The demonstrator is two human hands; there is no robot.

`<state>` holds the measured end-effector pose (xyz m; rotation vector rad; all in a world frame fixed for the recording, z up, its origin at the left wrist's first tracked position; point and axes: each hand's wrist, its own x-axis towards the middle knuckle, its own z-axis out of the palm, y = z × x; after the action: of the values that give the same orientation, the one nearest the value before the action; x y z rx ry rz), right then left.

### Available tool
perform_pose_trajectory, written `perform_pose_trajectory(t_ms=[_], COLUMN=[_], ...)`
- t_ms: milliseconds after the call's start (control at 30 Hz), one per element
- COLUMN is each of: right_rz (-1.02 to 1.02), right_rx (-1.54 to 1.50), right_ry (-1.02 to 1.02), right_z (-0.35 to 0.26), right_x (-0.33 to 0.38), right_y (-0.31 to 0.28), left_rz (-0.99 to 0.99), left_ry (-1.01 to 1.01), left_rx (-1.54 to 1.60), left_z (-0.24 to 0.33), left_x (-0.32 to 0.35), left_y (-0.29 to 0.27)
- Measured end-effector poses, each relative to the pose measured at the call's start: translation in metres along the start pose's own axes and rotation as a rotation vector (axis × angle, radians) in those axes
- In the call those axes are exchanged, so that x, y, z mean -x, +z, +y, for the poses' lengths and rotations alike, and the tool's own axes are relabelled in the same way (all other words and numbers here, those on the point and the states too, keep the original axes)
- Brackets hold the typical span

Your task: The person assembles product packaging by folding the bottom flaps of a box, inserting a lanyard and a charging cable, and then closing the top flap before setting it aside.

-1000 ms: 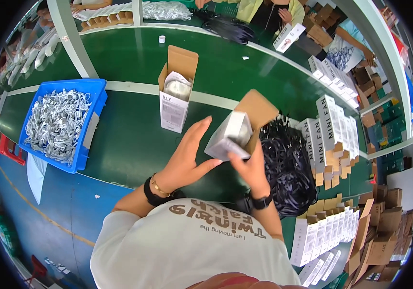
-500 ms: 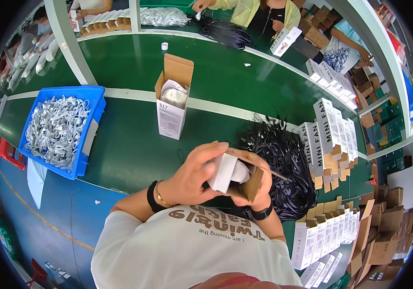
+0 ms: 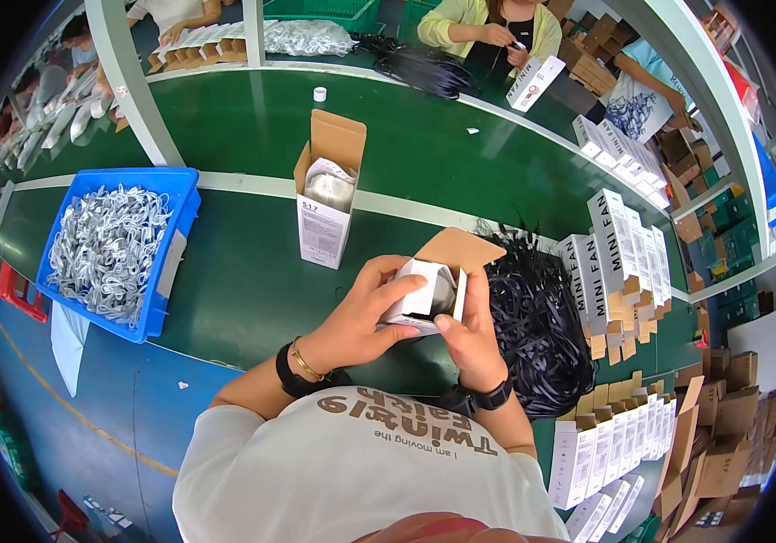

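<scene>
Both of my hands hold a white carton (image 3: 445, 256) above the near part of the bench, its brown flap raised. My left hand (image 3: 372, 317) grips its left side, the thumb lying over a white face. From the right, my right hand (image 3: 472, 337) clasps it, with the thumb at the front lower edge of the opening. A rounded pale grey-white item (image 3: 443, 291) shows inside, partly hidden. Just beyond my hands, a second open white carton (image 3: 323, 237) stands upright, a white rounded item (image 3: 330, 190) and white paper in its top.
To the left, a blue bin (image 3: 190, 204) holds many white cables. Black straps (image 3: 542, 326) lie piled beside my right hand. White cartons (image 3: 618, 244) are stacked farther right, with a row of open cartons (image 3: 600, 443) nearer. A co-worker (image 3: 496, 36) stands across the bench.
The carton has turned more upright, its flap now pointing away from me. My right thumb has come to the front of the opening. The co-worker's hands have come together.
</scene>
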<state>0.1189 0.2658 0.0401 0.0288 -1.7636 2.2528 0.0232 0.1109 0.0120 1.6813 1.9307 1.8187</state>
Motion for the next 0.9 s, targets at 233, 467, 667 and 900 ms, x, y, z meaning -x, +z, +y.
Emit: perform_pose_trajectory(t_ms=[233, 467, 667, 900], right_rz=[-0.062, -0.273, -0.460, -0.381], right_rx=[-0.281, 0.090, 0.928, 1.254], right_ry=[0.045, -0.103, -0.387, -0.452], right_z=[0.007, -0.008, -0.063, -0.058], right_x=[-0.004, -0.022, -0.021, -0.012], right_y=[-0.008, -0.024, -0.017, 0.015], left_rz=[0.027, 0.091, 0.101, 0.089], left_ry=[0.004, 0.109, -0.027, 0.025], left_rx=[0.088, 0.169, 0.132, -0.065], left_z=[0.002, -0.013, -0.007, 0.000], left_x=[0.000, 0.014, 0.012, 0.010], left_y=[-0.001, 0.003, 0.007, 0.000])
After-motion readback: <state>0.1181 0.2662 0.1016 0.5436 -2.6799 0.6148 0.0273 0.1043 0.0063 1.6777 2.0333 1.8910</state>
